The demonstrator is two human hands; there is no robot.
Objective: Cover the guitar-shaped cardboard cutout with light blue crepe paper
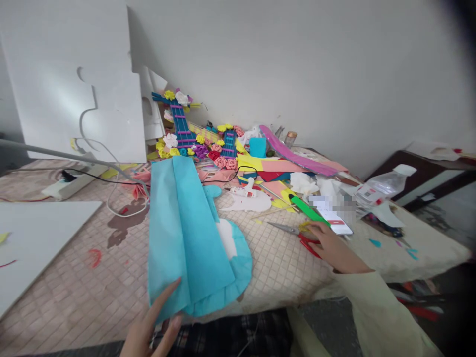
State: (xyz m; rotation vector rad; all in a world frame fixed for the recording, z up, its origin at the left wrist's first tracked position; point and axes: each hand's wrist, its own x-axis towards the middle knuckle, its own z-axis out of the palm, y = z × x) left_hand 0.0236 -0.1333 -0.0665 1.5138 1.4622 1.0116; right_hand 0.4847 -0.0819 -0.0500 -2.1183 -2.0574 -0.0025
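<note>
A sheet of light blue crepe paper [203, 243], folded lengthwise, lies over a guitar-shaped white board piece [226, 235] edged in the same blue. My left hand [150, 327] is at the paper's near end, index finger stretched over it and thumb apart, not gripping it. To the right, my right hand [330, 245] has its fingers closed at the handles of the scissors [288, 228], whose blades point left along the table. Part of the handles is hidden under my fingers. A green-handled tool [308, 209] and a phone [332, 217] lie just beyond that hand.
Paper-flower guitars [180, 124] and scraps crowd the back by the wall. A glue gun [245, 191] lies mid-table. A plastic bottle [386, 186] tilts at right. Cables and a power strip [74, 176] run along the left, near a white board [40, 243].
</note>
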